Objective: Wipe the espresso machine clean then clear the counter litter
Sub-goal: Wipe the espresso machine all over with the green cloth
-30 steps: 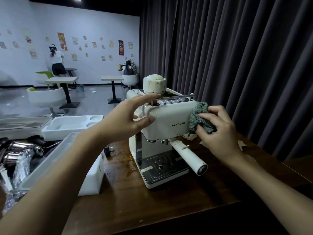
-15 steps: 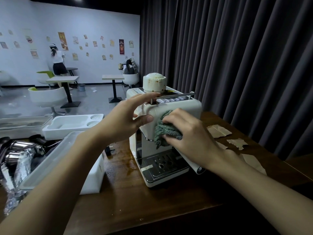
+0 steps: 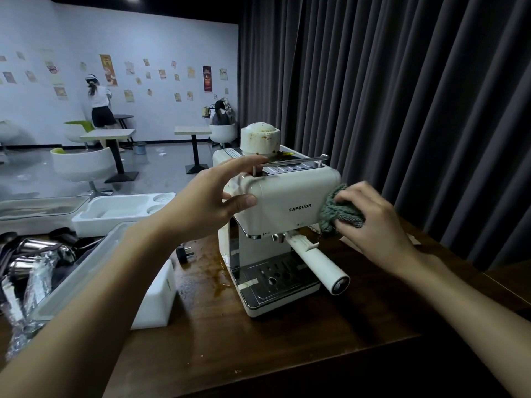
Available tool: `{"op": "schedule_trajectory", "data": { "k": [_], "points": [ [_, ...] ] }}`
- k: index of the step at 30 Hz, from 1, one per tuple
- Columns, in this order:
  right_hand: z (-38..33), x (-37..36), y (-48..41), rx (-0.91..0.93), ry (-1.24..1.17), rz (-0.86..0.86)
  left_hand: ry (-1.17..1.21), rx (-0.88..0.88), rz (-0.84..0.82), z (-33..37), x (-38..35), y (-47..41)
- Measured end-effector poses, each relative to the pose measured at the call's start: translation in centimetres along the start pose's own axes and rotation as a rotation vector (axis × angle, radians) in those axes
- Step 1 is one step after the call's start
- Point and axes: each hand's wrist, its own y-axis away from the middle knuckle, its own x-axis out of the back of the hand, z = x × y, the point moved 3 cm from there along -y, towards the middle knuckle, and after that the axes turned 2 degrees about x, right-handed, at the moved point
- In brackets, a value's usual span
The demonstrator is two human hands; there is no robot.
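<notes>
We see the espresso machine standing on a dark wooden table, with coffee stains left of it and a grey curtain behind it. Our left hand grips its upper left corner. Our right hand clutches a green cloth, moved from its mid-front to its right edge.

Wooden counter bears espresso machine, foam block, plug.
</notes>
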Motion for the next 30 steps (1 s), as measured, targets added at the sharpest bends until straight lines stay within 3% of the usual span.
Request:
{"op": "schedule_trajectory", "data": {
  "k": [7,19,30],
  "points": [
    [-2.0,-0.6,-0.7,0.100,-0.016,0.056,0.005,-0.004,0.013,0.0,0.0,0.1],
    [-9.4,-2.8,-3.0,0.425,-0.039,-0.114,0.107,0.043,-0.080,0.2,0.5,0.6],
    [-9.3,-3.0,-2.9,0.410,-0.087,-0.078,0.123,0.052,-0.070,0.0,0.3,0.6]
  ]
}}
